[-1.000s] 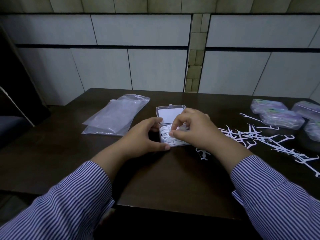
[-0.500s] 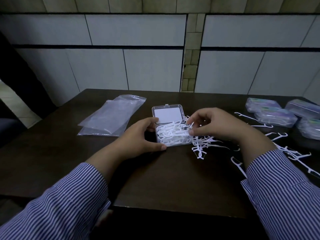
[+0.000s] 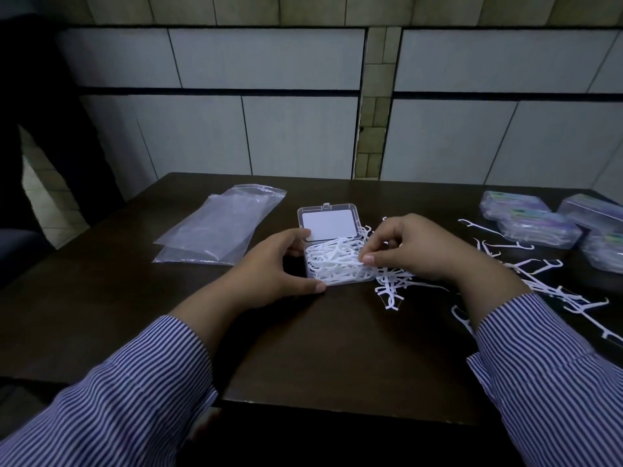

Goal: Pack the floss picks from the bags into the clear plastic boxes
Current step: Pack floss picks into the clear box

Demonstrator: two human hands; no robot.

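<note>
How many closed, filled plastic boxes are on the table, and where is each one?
4, all at the table's far right: one farthest back, one in front of it, one at the right edge, and one nearest, cut off by the frame. More may lie beyond the frame.

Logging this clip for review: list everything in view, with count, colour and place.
open box: one, clear, table centre, lid up, heaped with picks
picks in box: many, white
loose picks: many, white, scattered right of the box
closed boxes: about four, clear, far right
bags: two or so, clear, flat, left of the box
table: one, dark brown
left hand: grips the box's left side
right hand: pinches picks at the box's right edge
sleeves: two, blue-white striped
</note>
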